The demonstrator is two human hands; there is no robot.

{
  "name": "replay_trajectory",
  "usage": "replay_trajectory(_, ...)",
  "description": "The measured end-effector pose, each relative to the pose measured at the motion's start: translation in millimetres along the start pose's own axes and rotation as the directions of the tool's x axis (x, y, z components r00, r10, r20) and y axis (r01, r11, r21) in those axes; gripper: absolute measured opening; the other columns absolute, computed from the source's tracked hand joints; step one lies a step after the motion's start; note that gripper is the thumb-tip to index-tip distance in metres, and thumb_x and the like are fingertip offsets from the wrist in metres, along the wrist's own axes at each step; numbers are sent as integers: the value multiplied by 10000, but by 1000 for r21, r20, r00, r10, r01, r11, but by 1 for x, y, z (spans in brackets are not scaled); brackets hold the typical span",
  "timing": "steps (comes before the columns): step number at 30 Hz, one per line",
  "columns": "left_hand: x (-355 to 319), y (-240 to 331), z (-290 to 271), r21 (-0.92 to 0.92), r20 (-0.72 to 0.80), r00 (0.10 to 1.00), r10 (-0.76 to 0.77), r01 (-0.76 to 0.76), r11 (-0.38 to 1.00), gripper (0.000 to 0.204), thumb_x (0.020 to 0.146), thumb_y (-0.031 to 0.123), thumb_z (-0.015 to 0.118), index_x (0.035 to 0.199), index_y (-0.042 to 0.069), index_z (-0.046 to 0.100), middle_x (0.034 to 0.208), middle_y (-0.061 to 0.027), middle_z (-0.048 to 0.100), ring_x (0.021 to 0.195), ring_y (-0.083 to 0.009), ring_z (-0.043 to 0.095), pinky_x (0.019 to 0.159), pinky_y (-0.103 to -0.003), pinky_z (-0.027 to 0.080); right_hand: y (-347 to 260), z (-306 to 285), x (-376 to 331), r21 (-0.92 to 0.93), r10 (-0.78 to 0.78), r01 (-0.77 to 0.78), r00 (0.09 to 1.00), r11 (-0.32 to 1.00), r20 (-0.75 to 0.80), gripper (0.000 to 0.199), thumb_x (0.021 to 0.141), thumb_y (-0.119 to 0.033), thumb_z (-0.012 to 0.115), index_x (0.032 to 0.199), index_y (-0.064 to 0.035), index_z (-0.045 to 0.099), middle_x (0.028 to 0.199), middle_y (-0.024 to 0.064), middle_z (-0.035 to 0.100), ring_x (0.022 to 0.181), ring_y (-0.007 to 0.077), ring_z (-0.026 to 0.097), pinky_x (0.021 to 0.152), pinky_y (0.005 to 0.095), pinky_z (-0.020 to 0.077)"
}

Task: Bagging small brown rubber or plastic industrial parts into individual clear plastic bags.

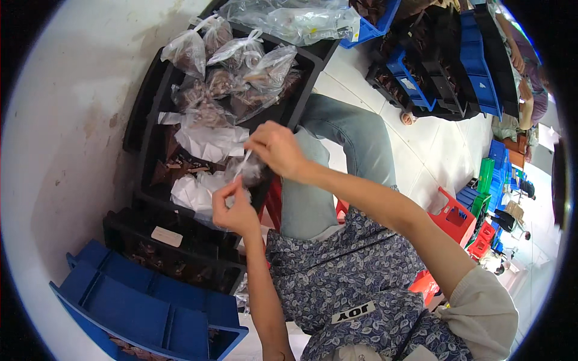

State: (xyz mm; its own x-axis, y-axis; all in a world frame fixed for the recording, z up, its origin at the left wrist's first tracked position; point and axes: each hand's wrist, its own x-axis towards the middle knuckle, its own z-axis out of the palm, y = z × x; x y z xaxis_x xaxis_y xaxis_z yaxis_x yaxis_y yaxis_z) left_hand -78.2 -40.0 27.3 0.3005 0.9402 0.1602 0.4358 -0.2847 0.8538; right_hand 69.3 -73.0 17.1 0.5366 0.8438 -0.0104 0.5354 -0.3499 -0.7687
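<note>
My left hand [233, 210] and my right hand [278, 150] both pinch the stretched neck of a clear plastic bag [244, 172]. The left fingers grip it from below and the right fingers from above. What is inside that bag cannot be made out. Both hands are over the near side of a black crate [158, 129]. Crumpled white paper [191, 191] lies in the crate beside my left hand, among loose brown pieces [180, 165]. Several knotted clear bags of brown pieces [220, 84] fill the crate's far part.
A pile of clear plastic bags [295, 23] lies beyond the crate. Blue crates [144, 301] stand at the lower left, by a stained wall [66, 120]. Red stools [448, 219] and stacked crates [430, 66] are on the right, where other people sit.
</note>
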Motion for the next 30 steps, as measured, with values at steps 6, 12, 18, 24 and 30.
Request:
replay_trajectory(6, -23, -17, -18, -74, 49, 831, -554, 556, 828, 117, 740, 17, 705, 753, -25, 596, 786, -42, 640, 637, -93, 538, 580, -262, 446, -13, 6, -9, 49, -175, 173, 984, 984, 42, 282, 709, -169, 676, 976, -93, 627, 937, 106, 558, 856, 274, 524, 679, 381, 441)
replay_trajectory(12, -14, -4, -24, 150, 28, 949, -314, 307, 940, 199, 791, 102, 642, 963, 12, 596, 1025, -145, 589, 925, -237, 546, 785, -357, 436, 3, 29, -1, -36, -343, 378, 871, 925, 351, 235, 641, -99, 657, 854, -21, 596, 863, 136, 548, 820, 306, 530, 690, 402, 447)
replay_trajectory(18, -25, -13, -37, 463, -63, 969, -239, 240, 853, 406, 777, 203, 663, 1159, 126, 547, 1313, -156, 358, 1171, -359, 329, 908, -503, 300, -11, -30, 104, 69, -268, 271, 962, 960, -55, 119, 697, 3, 592, 816, -11, 596, 798, 131, 585, 777, 307, 573, 695, 378, 458)
replay_trajectory(24, -27, -23, -46, 637, 143, 930, -338, 175, 751, 279, 719, 57, 623, 991, 122, 617, 1036, -97, 521, 1035, -304, 437, 846, -472, 334, -18, -9, 115, -381, -502, 396, 833, 835, -233, 311, 682, -14, 588, 986, -21, 524, 1053, 163, 511, 927, 340, 504, 742, 417, 441)
replay_trajectory(30, -36, -22, -40, 268, 93, 980, -176, 146, 952, 300, 636, -99, 549, 906, 22, 600, 921, -109, 518, 936, -308, 492, 769, -369, 416, -13, 105, 52, -377, -206, 243, 969, 894, 136, 329, 727, -278, 668, 847, 12, 565, 844, 143, 575, 861, 300, 579, 656, 379, 507)
